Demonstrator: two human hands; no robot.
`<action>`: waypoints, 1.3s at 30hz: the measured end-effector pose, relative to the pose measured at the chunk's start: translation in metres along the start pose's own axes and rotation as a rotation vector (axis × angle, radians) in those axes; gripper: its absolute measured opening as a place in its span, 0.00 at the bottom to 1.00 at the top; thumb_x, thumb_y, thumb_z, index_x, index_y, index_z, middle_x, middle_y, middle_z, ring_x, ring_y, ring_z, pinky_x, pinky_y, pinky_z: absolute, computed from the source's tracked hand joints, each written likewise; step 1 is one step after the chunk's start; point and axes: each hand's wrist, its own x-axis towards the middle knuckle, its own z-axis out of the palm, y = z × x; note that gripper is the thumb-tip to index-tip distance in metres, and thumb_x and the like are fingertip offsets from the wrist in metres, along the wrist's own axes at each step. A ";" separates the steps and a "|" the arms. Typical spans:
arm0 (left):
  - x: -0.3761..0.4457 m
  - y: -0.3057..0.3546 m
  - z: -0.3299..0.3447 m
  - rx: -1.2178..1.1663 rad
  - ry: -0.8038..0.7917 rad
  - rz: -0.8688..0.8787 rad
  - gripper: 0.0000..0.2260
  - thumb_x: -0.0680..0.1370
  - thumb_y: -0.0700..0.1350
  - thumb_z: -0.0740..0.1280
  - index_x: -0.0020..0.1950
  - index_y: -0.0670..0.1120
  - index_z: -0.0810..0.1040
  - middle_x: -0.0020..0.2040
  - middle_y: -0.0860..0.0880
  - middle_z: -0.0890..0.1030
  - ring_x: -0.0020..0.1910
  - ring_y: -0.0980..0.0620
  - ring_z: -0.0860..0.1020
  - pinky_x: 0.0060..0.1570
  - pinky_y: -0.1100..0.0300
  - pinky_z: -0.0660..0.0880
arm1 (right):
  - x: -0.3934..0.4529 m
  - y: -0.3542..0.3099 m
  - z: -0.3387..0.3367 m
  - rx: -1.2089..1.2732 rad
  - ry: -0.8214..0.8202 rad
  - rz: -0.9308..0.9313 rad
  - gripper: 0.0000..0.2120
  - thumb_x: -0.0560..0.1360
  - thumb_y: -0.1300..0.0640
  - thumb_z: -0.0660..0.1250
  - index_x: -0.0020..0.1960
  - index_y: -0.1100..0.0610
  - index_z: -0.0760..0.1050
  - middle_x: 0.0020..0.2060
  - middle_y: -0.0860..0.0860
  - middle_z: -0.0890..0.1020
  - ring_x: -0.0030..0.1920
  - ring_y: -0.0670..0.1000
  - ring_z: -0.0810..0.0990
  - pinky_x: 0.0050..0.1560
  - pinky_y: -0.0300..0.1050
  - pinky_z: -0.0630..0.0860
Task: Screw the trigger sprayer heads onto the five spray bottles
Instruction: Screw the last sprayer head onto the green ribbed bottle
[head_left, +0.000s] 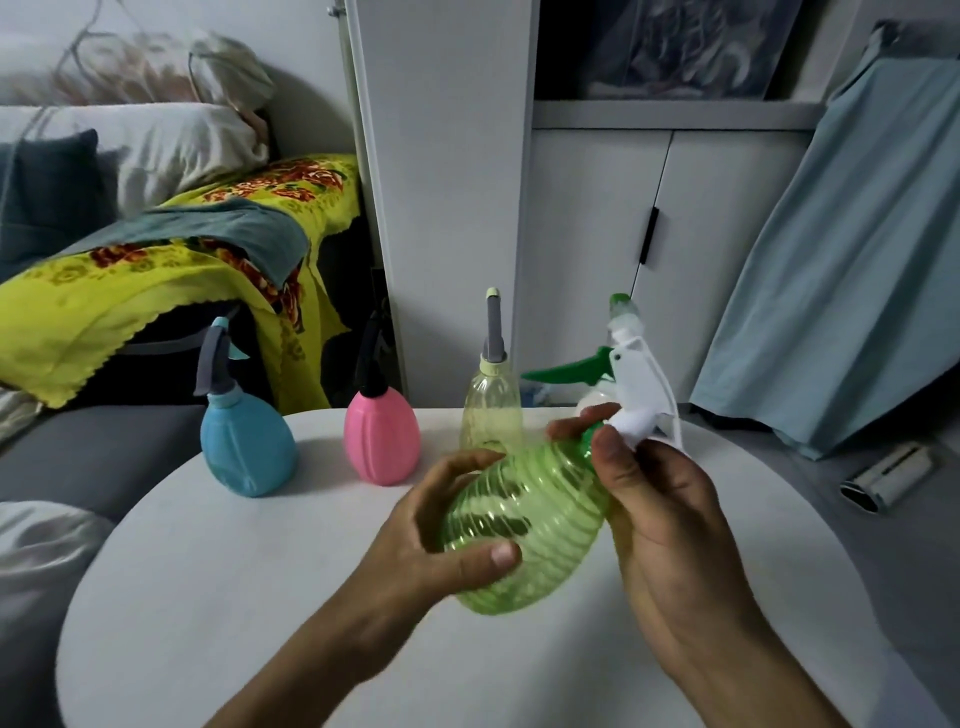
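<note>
A ribbed clear-green spray bottle (524, 519) is tilted above the round white table (260, 597), its neck pointing up and right. My left hand (441, 540) grips its body. My right hand (654, 499) holds the collar of a white sprayer head (644, 384) with a green trigger, seated at the bottle's neck. Three bottles stand at the table's far edge with heads on: a blue bottle (247, 447), a pink bottle (382, 441) and a pale yellow bottle (491, 410). Something white shows behind the sprayer head, mostly hidden.
A grey sofa (93, 452) with a yellow flowered blanket (156, 280) lies to the left. White cabinets (623, 249) and a light blue cloth (841, 260) stand behind the table. A small grey object (888, 475) lies at the right.
</note>
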 end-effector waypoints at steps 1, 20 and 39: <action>-0.001 0.003 0.002 0.057 -0.028 0.025 0.37 0.59 0.54 0.83 0.65 0.49 0.75 0.60 0.43 0.81 0.58 0.41 0.81 0.55 0.49 0.79 | 0.001 0.000 -0.001 0.027 0.008 0.021 0.17 0.67 0.43 0.78 0.45 0.55 0.84 0.44 0.55 0.86 0.49 0.54 0.84 0.52 0.48 0.79; -0.002 -0.006 0.024 0.116 -0.193 -0.081 0.20 0.69 0.43 0.75 0.60 0.41 0.79 0.56 0.33 0.80 0.53 0.41 0.81 0.58 0.44 0.77 | 0.000 -0.008 -0.006 0.130 0.054 0.305 0.15 0.64 0.58 0.73 0.25 0.56 0.69 0.26 0.56 0.77 0.39 0.56 0.83 0.47 0.53 0.77; 0.022 -0.018 0.010 -0.106 0.174 -0.281 0.21 0.70 0.63 0.66 0.55 0.53 0.85 0.57 0.48 0.84 0.54 0.49 0.83 0.51 0.47 0.81 | 0.021 -0.006 -0.047 -0.514 0.273 -0.115 0.40 0.54 0.45 0.82 0.64 0.43 0.73 0.55 0.45 0.83 0.53 0.45 0.84 0.49 0.40 0.81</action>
